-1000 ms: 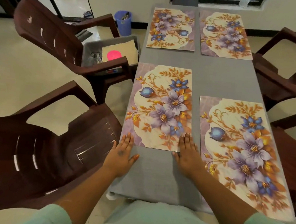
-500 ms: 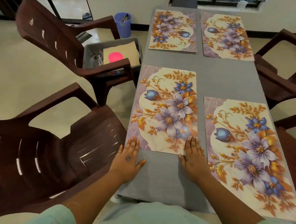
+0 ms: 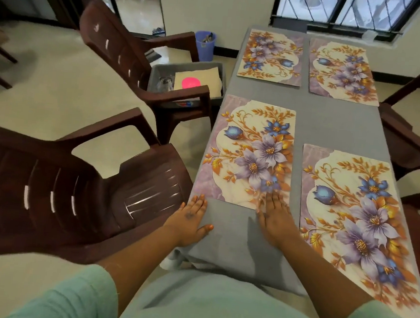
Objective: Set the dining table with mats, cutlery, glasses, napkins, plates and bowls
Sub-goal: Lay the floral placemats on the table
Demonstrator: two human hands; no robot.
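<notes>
Brown plastic chairs (image 3: 78,187), cream floor (image 3: 56,87), barred window (image 3: 346,10), white walls (image 3: 213,2).

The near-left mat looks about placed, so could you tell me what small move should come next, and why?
Probably lift both hands off and reach for the grey bin on the chair: four mats already lie flat on the table, and no cutlery or glasses are out yet.

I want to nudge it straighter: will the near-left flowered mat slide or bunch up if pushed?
The mat lies flat with crisp straight edges, so it is probably fairly stiff and would slide whole. Its thin sheet looks light. The grey cloth under it may wrinkle instead.
</notes>
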